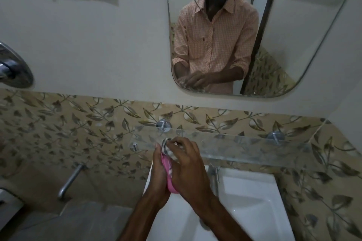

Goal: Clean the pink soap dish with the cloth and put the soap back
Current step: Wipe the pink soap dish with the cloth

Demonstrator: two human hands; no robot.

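Pink soap dish [168,174], one, gripped between two hands, right [188,164] pressing one cloth [168,149].

Dim, flat indoor light — nothing is glaring.

The white sink [254,197] is catching the most light, while the lower left corner is sinking into grey shadow. Wide-angle distortion is bending the mirror [293,45] edge and the glass shelf [244,146] — fine detail is looking soft and smeared throughout.

A single head-worn view looks forward and down, close over the sink [254,201], facing the wall mirror [274,35].
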